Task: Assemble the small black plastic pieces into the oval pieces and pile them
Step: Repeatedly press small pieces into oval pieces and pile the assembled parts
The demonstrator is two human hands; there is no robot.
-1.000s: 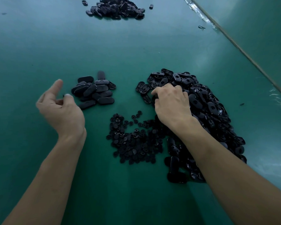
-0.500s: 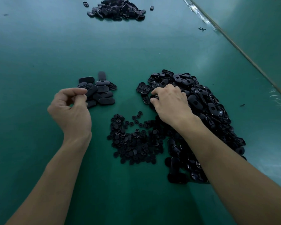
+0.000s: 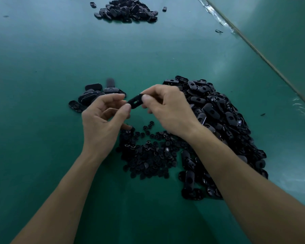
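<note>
Presently you hold one oval piece raised above the counter, midway between the heaps. Your right hand pinches its far end between thumb and forefinger, and the fingers of your left hand close on its near end. The slotted face is turned up toward you, in my judgement so an insert can be seated there. Whether the left hand also conceals a small piece cannot be told. The small black pieces lie directly below, near you. The unassembled oval heap sits to the right and the finished pile just left. A far pile lies well apart. Nothing obstructs the hands, though your right forearm hides part of the right heap.
</note>
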